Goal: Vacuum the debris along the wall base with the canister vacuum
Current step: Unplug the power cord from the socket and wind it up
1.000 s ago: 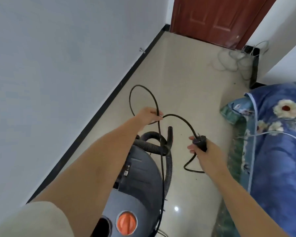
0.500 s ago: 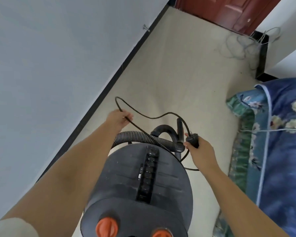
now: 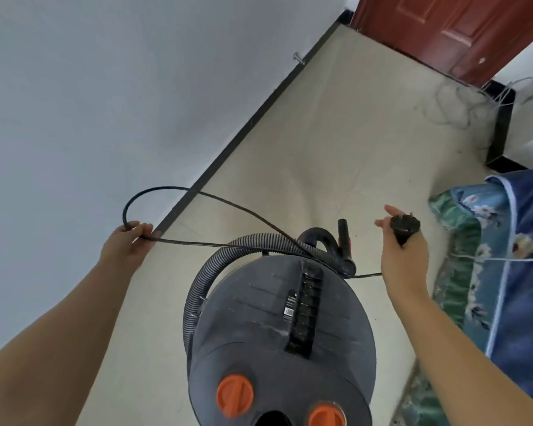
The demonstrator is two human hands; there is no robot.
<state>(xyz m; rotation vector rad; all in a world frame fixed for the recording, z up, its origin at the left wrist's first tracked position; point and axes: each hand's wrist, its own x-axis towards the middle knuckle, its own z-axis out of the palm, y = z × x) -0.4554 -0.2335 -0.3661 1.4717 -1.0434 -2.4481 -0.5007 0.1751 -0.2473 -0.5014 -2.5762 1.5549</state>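
Vacuum [image 3: 282, 339] at 6 o'clock, right below you, hose [image 3: 216, 265] curling off its left side. Your left hand [image 3: 126, 247] at 9 o'clock pinches cord [image 3: 228, 204] loop. Your right hand [image 3: 403, 256] at 3 o'clock grips plug [image 3: 404, 226], index finger out. Baseboard [image 3: 246, 127] runs toward 12 o'clock, door [image 3: 450, 29] beyond.

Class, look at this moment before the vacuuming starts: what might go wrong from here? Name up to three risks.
1. The cord lies across the hose on the vacuum; pulled by the left hand, it may snag.
2. The plug in the right hand is not in a socket, so nothing runs yet.
3. Loose wires by the door could clog the nozzle.
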